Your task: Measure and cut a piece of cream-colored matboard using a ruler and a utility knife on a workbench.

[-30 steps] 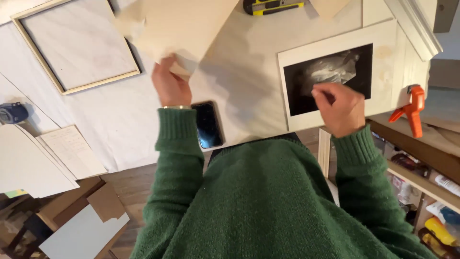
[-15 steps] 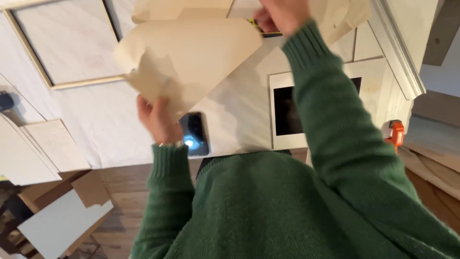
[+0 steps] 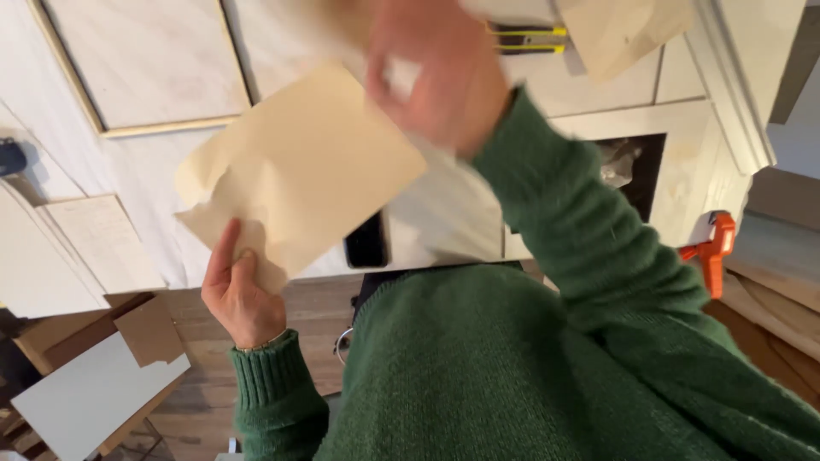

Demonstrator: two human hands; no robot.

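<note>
A large tan paper sheet point(image 3: 307, 171) is held up over the white worktable point(image 3: 444, 213). My left hand point(image 3: 243, 294) pinches its crumpled lower left corner between thumb and fingers. My right hand point(image 3: 436, 77), blurred by motion, is raised at the sheet's upper right corner with its fingers closed on that edge. Both arms wear green knitted sleeves. A dark phone point(image 3: 367, 243) lies flat on the table just below the sheet, partly hidden by it.
A dark picture in a white mat point(image 3: 636, 162) lies at the right, with an orange clamp point(image 3: 713, 252) beside it. A yellow-and-black tool point(image 3: 521, 36) sits at the top. There is a wood-framed panel point(image 3: 145, 68) at the upper left, and boards point(image 3: 94, 239) and cardboard point(image 3: 149, 329) at the left.
My right hand left the matted picture, rose and swung left to the sheet's top edge. My left hand drew the sheet toward me and lower. The view tilted and moved closer.
</note>
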